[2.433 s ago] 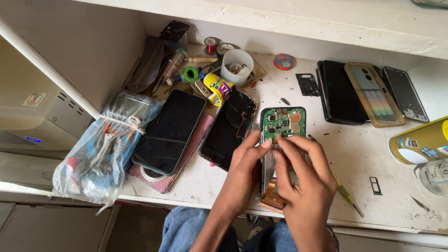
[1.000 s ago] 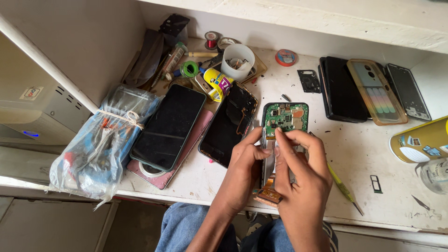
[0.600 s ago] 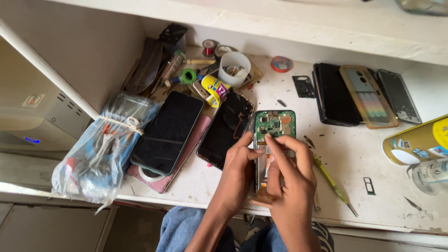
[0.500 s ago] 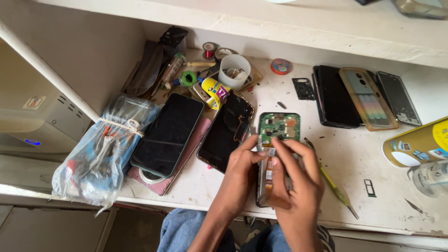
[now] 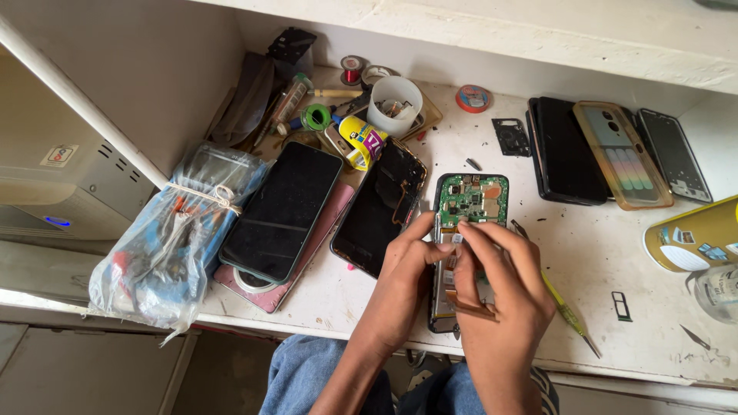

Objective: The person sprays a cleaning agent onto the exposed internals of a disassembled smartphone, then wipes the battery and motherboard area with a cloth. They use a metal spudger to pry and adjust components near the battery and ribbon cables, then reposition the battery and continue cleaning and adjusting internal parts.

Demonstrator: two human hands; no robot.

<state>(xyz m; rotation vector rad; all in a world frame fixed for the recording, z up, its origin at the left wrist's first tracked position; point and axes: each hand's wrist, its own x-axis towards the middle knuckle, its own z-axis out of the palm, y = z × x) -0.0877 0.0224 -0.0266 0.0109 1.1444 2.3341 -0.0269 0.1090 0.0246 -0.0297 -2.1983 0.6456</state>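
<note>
We see both hands over the opened phone (image 5: pixel 470 201) lying near the table's (image 5: pixel 607 253) front edge: the left hand (image 5: pixel 403 280) steadies its side, while the right hand (image 5: pixel 503 296) pinches a small part above its green board with its fingers (image 5: pixel 469 229).

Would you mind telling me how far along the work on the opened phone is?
Done: the opened phone lies back-off, its green circuit board exposed. In hand: the left hand steadies its edge while the right hand pinches a small part over the middle. Left: the phone is not closed; the screwdriver lies unused beside it.
</note>
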